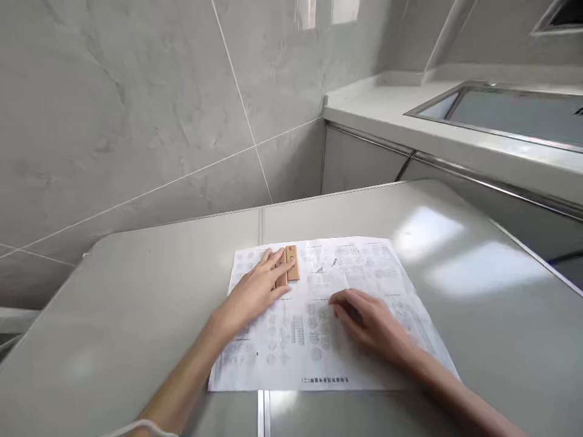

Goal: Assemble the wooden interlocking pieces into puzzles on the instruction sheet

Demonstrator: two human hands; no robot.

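Note:
Spread over two small rectangular pieces is my left hand (259,284), its fingers extended and the thumb near their lower end. The tan piece (294,272) shows most of its face, with a small dark mark, and my index fingertip touches it. Beside it the pinkish-brown piece (281,281) is partly covered by my fingers. Both lie on a large printed paper sheet (296,370). My right hand (364,318) is curled above the sheet's right half, fingers bent together. Whether anything sits inside that curl is hidden.
A glossy light table (150,291) with a centre seam bears the sheet and reflects bright light at right. Beyond it stands a grey tiled wall (136,109). At the right is a white counter (382,100) with a metal-framed recess (501,115).

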